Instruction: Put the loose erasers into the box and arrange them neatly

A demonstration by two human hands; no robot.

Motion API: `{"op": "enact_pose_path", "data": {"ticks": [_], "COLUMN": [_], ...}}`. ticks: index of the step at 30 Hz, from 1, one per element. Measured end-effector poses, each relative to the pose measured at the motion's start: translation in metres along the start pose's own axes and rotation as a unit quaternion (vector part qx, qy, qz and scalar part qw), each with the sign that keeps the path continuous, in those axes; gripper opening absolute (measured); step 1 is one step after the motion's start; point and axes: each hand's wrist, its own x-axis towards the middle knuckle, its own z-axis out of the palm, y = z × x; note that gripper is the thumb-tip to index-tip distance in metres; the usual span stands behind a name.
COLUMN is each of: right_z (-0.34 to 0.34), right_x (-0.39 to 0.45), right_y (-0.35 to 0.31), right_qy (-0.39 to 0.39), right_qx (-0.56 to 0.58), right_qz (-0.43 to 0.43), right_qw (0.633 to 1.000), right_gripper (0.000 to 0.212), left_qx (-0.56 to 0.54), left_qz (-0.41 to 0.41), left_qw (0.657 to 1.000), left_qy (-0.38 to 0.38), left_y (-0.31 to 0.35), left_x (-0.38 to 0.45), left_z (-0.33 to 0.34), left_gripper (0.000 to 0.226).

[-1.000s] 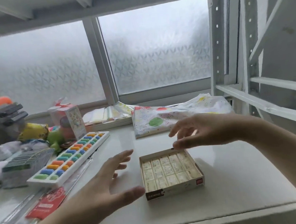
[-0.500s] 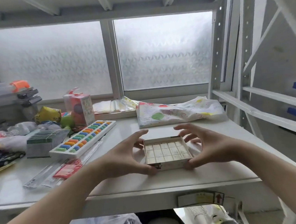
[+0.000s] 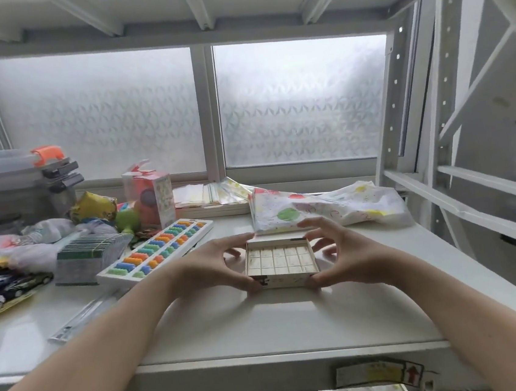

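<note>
A shallow cardboard box (image 3: 286,280) sits on the white shelf, filled with pale erasers (image 3: 279,260) laid in tidy rows. My left hand (image 3: 216,263) grips the box's left side, thumb at the near corner and fingers curled round the far corner. My right hand (image 3: 342,253) grips its right side the same way. I see no loose erasers on the shelf around the box.
A white tray of coloured pieces (image 3: 157,253) lies left of the box, with a green-edged card stack (image 3: 87,254), toy packs and bags behind it. A spotted plastic bag (image 3: 325,207) lies behind the box. The shelf's front edge (image 3: 267,360) is near; uprights stand at right.
Both hands came down from hovering above the box and closed on its two sides. The view has pulled back from the shelf.
</note>
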Motion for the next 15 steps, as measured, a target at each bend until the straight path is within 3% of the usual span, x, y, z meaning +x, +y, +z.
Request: {"op": "enact_pose_path", "data": {"ticks": [10, 15], "right_z": [0.0007, 0.002], "right_x": [0.0008, -0.0041], "right_y": [0.0073, 0.002], "right_qy": [-0.015, -0.024], "right_qx": [0.032, -0.015], "right_qz": [0.015, 0.035], "right_qw": [0.999, 0.999], "right_gripper": [0.092, 0.097], "left_qx": [0.009, 0.011], "left_qz": [0.005, 0.002], "left_qw": [1.0, 0.999], "left_qy": [-0.02, -0.048], "left_y": [-0.0041, -0.0005], "left_x": [0.0029, 0.0022], "left_z": [0.0028, 0.0063], "left_gripper": [0.099, 0.1]}}
